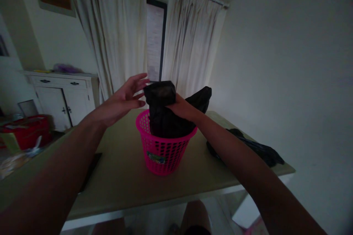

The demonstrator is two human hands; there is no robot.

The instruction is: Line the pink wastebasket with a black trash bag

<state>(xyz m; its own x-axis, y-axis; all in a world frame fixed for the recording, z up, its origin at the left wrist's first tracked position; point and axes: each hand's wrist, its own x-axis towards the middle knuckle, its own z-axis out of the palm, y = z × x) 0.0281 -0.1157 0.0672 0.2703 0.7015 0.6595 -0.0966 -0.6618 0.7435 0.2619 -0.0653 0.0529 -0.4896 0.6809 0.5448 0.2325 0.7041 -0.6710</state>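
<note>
A pink perforated basket (pixel 162 154) stands on a beige table (pixel 124 176). A bundle of black cloth (pixel 162 114) sticks up out of it. My right hand (pixel 182 109) presses on the black cloth above the basket's rim, fingers closed against it. Just left of the cloth's top hovers my left hand (pixel 125 97), fingers stretched out and apart, holding nothing.
More black cloth (pixel 259 149) lies on the table's right side near the edge. A dark flat object (pixel 92 167) lies at the left of the table. A white cabinet (pixel 63 97) and a red box (pixel 27 131) stand at the left, curtains (pixel 124 33) behind.
</note>
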